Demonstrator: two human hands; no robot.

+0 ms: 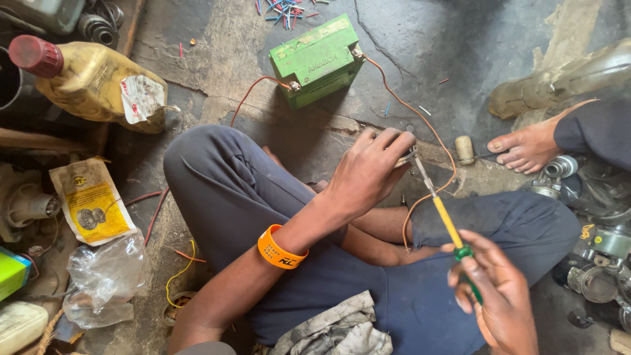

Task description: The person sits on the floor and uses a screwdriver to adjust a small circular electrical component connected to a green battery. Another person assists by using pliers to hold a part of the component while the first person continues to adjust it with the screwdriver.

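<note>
Screwdriver (pixel 442 210), yellow shaft, green handle, lies just below the green battery (pixel 318 60). Right hand (pixel 501 297) grips its handle; left hand (pixel 369 172) pinches a small metal part (pixel 407 158) at its tip.

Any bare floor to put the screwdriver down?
Yes: the concrete right of the green battery, up to the foot, holds only wire scraps. A smaller patch lies between the oil bottle and battery. The left edge and the motor parts at right are crowded.
</note>
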